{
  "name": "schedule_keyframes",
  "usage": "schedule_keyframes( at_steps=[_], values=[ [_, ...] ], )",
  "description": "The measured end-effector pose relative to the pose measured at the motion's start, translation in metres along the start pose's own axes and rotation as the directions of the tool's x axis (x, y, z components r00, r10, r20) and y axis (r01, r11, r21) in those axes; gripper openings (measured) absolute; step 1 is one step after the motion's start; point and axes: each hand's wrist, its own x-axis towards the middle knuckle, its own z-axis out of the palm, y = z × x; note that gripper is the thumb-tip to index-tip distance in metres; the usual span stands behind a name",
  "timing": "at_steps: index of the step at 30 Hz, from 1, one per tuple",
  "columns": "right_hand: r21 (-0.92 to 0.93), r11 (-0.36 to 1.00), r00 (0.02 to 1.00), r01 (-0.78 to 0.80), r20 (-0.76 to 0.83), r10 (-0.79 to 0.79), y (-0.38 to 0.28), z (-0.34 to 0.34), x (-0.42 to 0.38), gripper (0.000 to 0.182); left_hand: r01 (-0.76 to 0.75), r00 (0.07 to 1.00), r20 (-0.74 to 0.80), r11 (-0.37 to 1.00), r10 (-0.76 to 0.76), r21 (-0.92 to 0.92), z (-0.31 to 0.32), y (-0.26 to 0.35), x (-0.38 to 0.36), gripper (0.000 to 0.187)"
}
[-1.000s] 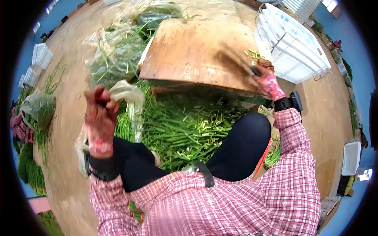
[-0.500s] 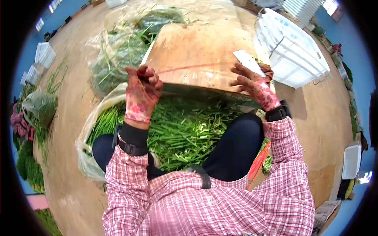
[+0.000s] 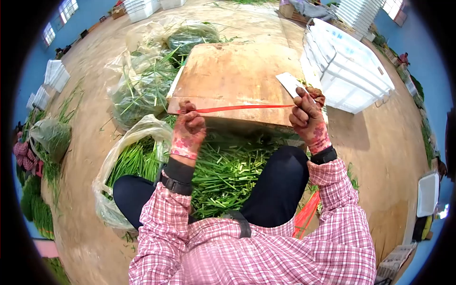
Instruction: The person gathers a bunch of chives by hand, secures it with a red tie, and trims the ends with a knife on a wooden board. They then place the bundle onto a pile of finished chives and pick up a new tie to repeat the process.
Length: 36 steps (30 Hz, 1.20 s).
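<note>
A red strip (image 3: 244,107) is stretched nearly level between my two hands, above the front edge of a wooden board (image 3: 232,71). My left hand (image 3: 190,126) is closed on its left end. The other end is pinched in my right hand (image 3: 308,114), beside a flat white piece (image 3: 288,84) on the board's right side. Both hands wear pink patterned coverings that leave the fingers bare. Cut green stalks (image 3: 228,171) lie in a heap between my knees, below the board.
Green stalks fill an open plastic bag (image 3: 107,180) at the left. More bagged greens (image 3: 142,85) stand behind it. Stacked white crates (image 3: 351,66) are at the right. A person (image 3: 24,153) sits at the far left, and another (image 3: 403,59) is at the far right.
The strip, faint before, now shows clearly, taut between both hands. My left hand has moved right and down in view. The fingers of my right hand, spread before, have closed on the strip.
</note>
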Motion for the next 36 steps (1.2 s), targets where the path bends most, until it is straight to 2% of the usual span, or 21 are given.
schedule_keyframes(
  at_steps=[4, 6, 8, 9, 10, 12, 13, 14, 17, 21, 24, 26, 27, 28, 29, 30, 31, 33, 34, 35, 36],
  values=[
    [-0.104, 0.994, 0.999, -0.035, -0.037, 0.031, -0.013, -0.004, 0.005, 0.025, 0.105, 0.994, -0.002, 0.968, -0.109, -0.227, 0.017, 0.000, 0.006, 0.015],
    [-0.108, 0.994, 0.982, 0.034, -0.183, -0.053, -0.016, -0.001, 0.008, 0.022, 0.211, 0.964, 0.186, 0.973, -0.191, -0.093, 0.022, 0.002, 0.009, 0.010],
    [-0.153, 0.988, 0.997, 0.017, 0.078, -0.005, -0.027, -0.002, 0.013, 0.019, 0.208, 0.965, 0.060, 0.884, -0.255, 0.418, 0.031, 0.015, 0.016, 0.019],
    [-0.331, 0.944, 1.000, -0.008, 0.011, 0.013, -0.033, 0.006, 0.013, 0.017, 0.175, 0.962, 0.042, 0.731, -0.269, 0.659, 0.039, 0.026, 0.022, 0.020],
    [-0.651, 0.734, 0.977, -0.192, -0.200, 0.078, -0.043, 0.024, 0.017, 0.019, 0.141, 0.958, 0.015, 0.519, -0.286, 0.843, 0.047, 0.035, 0.034, 0.021],
    [-0.910, 0.283, 0.947, -0.303, -0.321, -0.018, -0.039, 0.043, 0.037, 0.020, -0.061, 0.967, 0.032, -0.108, -0.252, 0.992, 0.086, 0.032, 0.052, 0.020],
    [-0.971, 0.083, 0.971, -0.225, -0.231, -0.064, -0.040, 0.033, 0.053, 0.020, -0.094, 0.970, 0.064, -0.120, -0.233, 0.988, 0.094, 0.028, 0.064, 0.020],
    [-0.985, 0.065, 0.980, -0.158, -0.165, -0.115, -0.043, 0.029, 0.065, 0.019, -0.125, 0.973, 0.095, -0.133, -0.210, 0.983, 0.099, 0.027, 0.077, 0.020],
    [-0.952, 0.275, 0.957, -0.137, -0.199, -0.212, -0.048, 0.000, 0.104, 0.017, -0.039, 0.953, 0.161, 0.422, -0.257, 0.906, 0.076, 0.043, 0.136, 0.027],
    [-0.960, 0.123, 0.953, -0.253, -0.269, -0.141, -0.046, -0.022, 0.128, 0.018, 0.129, 0.908, 0.151, 0.603, -0.391, 0.787, 0.062, 0.040, 0.159, 0.048],
    [-0.949, 0.145, 0.949, -0.279, -0.296, -0.111, -0.040, -0.052, 0.146, 0.019, 0.083, 0.851, 0.207, 0.513, -0.483, 0.854, 0.047, 0.042, 0.177, 0.044],
    [-0.959, 0.062, 0.951, -0.275, -0.281, -0.132, -0.036, -0.079, 0.159, 0.018, 0.121, 0.895, -0.036, 0.164, -0.445, 0.979, 0.046, 0.037, 0.189, 0.034],
    [-0.954, 0.008, 0.946, -0.300, -0.299, -0.123, -0.034, -0.083, 0.162, 0.018, 0.022, 0.909, -0.061, -0.098, -0.413, 0.995, 0.043, 0.035, 0.195, 0.032],
    [-0.948, 0.061, 0.945, -0.312, -0.316, -0.084, -0.032, -0.098, 0.167, 0.019, -0.200, 0.911, 0.082, -0.257, -0.404, 0.946, 0.027, 0.033, 0.209, 0.039],
    [-0.958, -0.041, 0.957, -0.283, -0.279, -0.081, -0.031, -0.106, 0.170, 0.019, -0.407, 0.881, 0.254, -0.364, -0.399, 0.838, -0.004, 0.031, 0.229, 0.044],
    [-0.958, -0.145, 0.969, -0.247, -0.241, -0.061, -0.030, -0.113, 0.173, 0.020, -0.354, 0.899, 0.222, -0.328, -0.378, 0.876, -0.012, 0.034, 0.230, 0.049],
    [-0.966, -0.062, 0.968, -0.250, -0.248, -0.041, -0.032, -0.130, 0.173, 0.020, -0.300, 0.915, 0.189, -0.288, -0.356, 0.909, -0.019, 0.036, 0.229, 0.054],
    [-0.956, -0.114, 0.962, -0.271, -0.273, 0.003, -0.036, -0.135, 0.173, 0.021, -0.049, 0.950, 0.008, -0.123, -0.314, 0.991, 0.026, 0.074, 0.200, 0.062],
    [-0.952, -0.057, 0.953, -0.300, -0.302, 0.026, -0.035, -0.118, 0.163, 0.024, -0.118, 0.953, 0.059, -0.182, -0.298, 0.976, 0.037, 0.101, 0.184, 0.064],
    [-0.902, -0.182, 0.916, -0.392, -0.400, 0.008, -0.034, -0.076, 0.156, 0.030, -0.142, 0.968, 0.091, -0.210, -0.233, 0.967, 0.049, 0.131, 0.159, 0.063],
    [-0.934, -0.141, 0.943, -0.328, -0.315, -0.109, -0.040, -0.095, 0.159, 0.036, -0.174, 0.975, 0.133, -0.239, -0.178, 0.955, 0.056, 0.165, 0.137, 0.061]
  ],
)
